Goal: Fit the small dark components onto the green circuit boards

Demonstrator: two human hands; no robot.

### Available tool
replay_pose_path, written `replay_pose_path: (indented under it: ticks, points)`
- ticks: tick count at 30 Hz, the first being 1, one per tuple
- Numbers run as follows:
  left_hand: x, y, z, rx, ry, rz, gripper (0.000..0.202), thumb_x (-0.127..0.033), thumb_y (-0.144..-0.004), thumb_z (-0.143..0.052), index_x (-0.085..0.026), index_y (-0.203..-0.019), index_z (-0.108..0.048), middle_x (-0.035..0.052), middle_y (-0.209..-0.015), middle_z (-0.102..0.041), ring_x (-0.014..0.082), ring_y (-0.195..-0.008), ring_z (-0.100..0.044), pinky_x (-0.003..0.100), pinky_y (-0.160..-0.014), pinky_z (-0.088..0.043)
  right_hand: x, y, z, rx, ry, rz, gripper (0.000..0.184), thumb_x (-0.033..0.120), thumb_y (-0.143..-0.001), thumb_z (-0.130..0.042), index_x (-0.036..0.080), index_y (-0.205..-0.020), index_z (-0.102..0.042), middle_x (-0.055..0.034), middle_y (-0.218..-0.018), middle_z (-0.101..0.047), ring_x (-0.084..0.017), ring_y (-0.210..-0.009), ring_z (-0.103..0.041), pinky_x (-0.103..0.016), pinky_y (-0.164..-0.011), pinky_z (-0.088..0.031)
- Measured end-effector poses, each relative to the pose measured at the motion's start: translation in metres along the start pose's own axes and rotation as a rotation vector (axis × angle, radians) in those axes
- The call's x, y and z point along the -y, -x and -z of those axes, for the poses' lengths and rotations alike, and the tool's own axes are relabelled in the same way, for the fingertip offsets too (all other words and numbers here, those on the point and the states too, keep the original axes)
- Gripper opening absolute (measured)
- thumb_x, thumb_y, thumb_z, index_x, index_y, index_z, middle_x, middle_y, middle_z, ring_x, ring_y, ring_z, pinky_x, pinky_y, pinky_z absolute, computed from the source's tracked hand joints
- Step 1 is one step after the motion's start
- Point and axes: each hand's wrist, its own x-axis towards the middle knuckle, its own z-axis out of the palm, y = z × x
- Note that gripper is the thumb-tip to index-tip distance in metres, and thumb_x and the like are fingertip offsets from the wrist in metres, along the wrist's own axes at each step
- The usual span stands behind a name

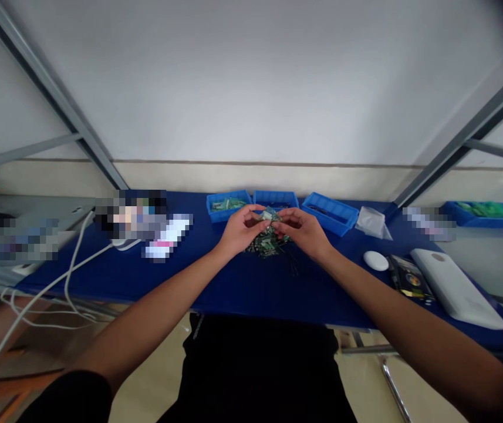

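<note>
Between my two hands, above the middle of the blue table, is a small green circuit board [270, 212]. My left hand [243, 228] pinches it from the left with thumb and fingers. From the right, my right hand [303, 230] grips its other side. Directly below lies a pile of similar green circuit boards [266, 244], partly hidden by my fingers. Thin dark wires [293, 258] trail from the pile to the right. The fine details of the held board are too small to make out.
Behind my hands stand a blue bin with green parts [228, 205], a second blue bin [276, 198] and a third blue bin [330, 212]. Rightward lie a plastic bag [372, 222], a white round case [375, 260], a black packet [409, 277] and a long white box [456, 288]. White cables [70, 270] cross the left side.
</note>
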Motion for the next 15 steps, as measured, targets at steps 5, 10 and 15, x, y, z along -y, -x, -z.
replay_pose_path:
  ticks: [5,10,15]
  points:
    - [0.0013,-0.0003,-0.0028,0.044,0.045,-0.005,0.047,-0.043,-0.086,-0.084,-0.018,-0.122,-0.069,0.0043,-0.089,-0.074,0.0164,-0.074,-0.07,0.029,-0.07,-0.056,0.001,0.0004,0.0022,0.01,0.025,0.025,0.041,0.05,-0.074,-0.093,0.024,-0.097,-0.07,-0.0002,-0.083,-0.075,-0.016,-0.067,-0.065,-0.034,-0.066,-0.057]
    - [0.0028,0.001,-0.0023,0.135,0.055,0.015,0.036,-0.051,-0.091,-0.08,-0.017,-0.1,-0.074,0.0043,-0.09,-0.074,0.0167,-0.078,-0.068,0.029,-0.073,-0.053,0.0058,0.0017,0.0077,0.029,0.043,0.021,0.04,0.049,-0.076,-0.092,0.021,-0.097,-0.073,0.0001,-0.084,-0.073,-0.012,-0.064,-0.058,-0.029,-0.06,-0.048]
    - [-0.0017,0.002,-0.0015,0.11,0.063,0.032,0.036,-0.051,-0.091,-0.081,-0.016,-0.089,-0.071,0.0002,-0.078,-0.067,0.0146,-0.072,-0.062,0.026,-0.068,-0.045,0.009,0.0034,0.0066,0.034,0.012,-0.005,0.037,0.048,-0.076,-0.092,0.021,-0.094,-0.074,0.0024,-0.077,-0.069,-0.012,-0.061,-0.056,-0.029,-0.059,-0.046]
